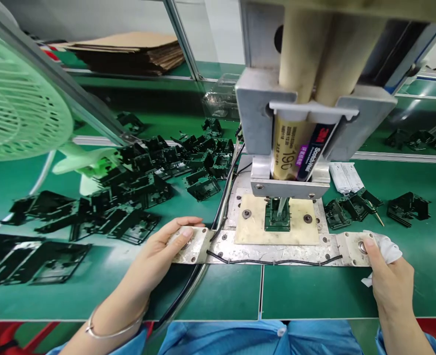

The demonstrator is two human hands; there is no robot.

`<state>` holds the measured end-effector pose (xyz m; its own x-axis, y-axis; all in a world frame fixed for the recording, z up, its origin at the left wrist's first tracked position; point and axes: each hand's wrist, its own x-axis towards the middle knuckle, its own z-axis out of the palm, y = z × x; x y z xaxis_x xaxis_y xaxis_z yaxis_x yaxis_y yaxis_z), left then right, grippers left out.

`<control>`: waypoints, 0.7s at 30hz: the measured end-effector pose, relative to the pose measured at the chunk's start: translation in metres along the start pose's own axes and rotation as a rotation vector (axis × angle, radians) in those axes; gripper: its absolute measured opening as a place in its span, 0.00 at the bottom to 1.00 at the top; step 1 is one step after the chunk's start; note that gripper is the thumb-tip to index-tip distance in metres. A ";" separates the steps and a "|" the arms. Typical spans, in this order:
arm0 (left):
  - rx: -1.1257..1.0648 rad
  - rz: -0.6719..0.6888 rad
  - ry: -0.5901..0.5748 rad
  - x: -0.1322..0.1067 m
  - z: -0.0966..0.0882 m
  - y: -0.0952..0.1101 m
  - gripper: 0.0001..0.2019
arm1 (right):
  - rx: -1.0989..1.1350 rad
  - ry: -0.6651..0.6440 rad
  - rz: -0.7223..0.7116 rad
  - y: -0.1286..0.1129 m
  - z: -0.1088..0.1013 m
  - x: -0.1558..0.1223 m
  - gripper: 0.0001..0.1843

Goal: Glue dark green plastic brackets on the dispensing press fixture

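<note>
My left hand (169, 241) wraps round the left button block (199, 249) of a metal press base, its thumb lying across the button. On the right button block (353, 246) rests the thumb of my right hand (391, 271); a crumpled white wipe (386, 250) is bunched in its fingers. Between the blocks, a small black plastic part (283, 226) sits in a cream fixture plate (303, 236). Directly above it is a two-barrel 3M adhesive cartridge (290, 143) in a metal holder, its nozzle (281, 204) reaching down to the part; whether they touch is unclear.
Many black plastic parts (136, 190) crowd the green bench on the left, with a green fan (21, 98) behind. Black cables (223, 202) run past the base's left side. Right of the press lie more black parts (408, 207), white packets (345, 177) and a thin pointed tool (377, 215).
</note>
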<state>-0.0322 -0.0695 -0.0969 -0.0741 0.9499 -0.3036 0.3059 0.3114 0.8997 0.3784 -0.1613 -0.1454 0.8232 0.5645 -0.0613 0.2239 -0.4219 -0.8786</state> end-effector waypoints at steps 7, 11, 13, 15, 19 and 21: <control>0.627 0.203 -0.167 0.005 -0.003 0.057 0.39 | 0.006 -0.026 0.038 0.002 -0.001 0.000 0.36; 0.477 0.366 -0.311 0.019 0.039 0.085 0.49 | -0.019 -0.006 0.056 0.002 -0.001 0.001 0.37; 0.347 0.400 -0.460 0.029 0.063 0.088 0.46 | 0.005 -0.014 0.034 0.003 0.000 0.001 0.37; 0.246 0.394 -0.555 0.037 0.081 0.086 0.39 | 0.029 -0.029 0.016 0.004 0.001 0.001 0.37; 0.047 0.337 -0.636 0.040 0.092 0.090 0.27 | 0.037 -0.053 0.023 0.007 0.002 0.000 0.37; 0.010 0.270 -0.658 0.035 0.089 0.098 0.23 | 0.047 -0.059 0.015 0.007 0.001 0.000 0.37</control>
<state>0.0795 -0.0079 -0.0471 0.5930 0.7801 -0.1996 0.2414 0.0642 0.9683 0.3790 -0.1633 -0.1521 0.7940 0.5995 -0.1009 0.1859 -0.3974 -0.8986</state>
